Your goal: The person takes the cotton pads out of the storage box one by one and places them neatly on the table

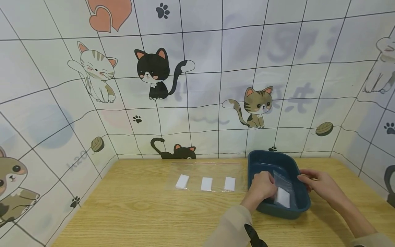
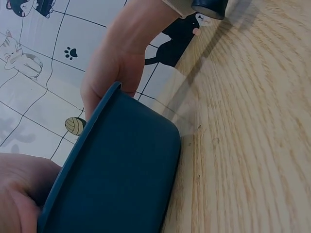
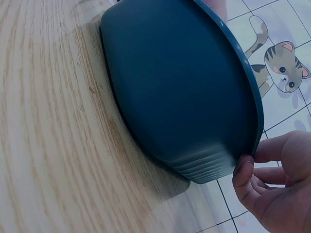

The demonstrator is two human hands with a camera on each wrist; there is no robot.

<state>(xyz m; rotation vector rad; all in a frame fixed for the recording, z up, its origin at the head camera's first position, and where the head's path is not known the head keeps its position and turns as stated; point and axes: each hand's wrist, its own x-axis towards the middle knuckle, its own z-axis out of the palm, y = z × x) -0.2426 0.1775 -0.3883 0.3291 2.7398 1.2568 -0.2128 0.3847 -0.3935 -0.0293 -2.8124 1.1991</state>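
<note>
On my head feed, the blue bin (image 1: 279, 213) sits at four o'clock; my right grip (image 1: 321, 184) pinches its three-o'clock side. My left grip (image 1: 263, 187) is inside beside the clear bag (image 1: 284, 181); I can't tell whether it's grasping.

Basin (image 1: 279, 213) dark teal-blue; flat pieces (image 1: 206, 184) white; tabletop (image 1: 139, 209) yellowish wood-grain; backdrop (image 1: 203, 51) whitish, black grid, cat print.

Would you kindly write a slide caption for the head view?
Left hand reaches into a blue tub as the right hand holds it; three white pieces lie alongside.
</note>
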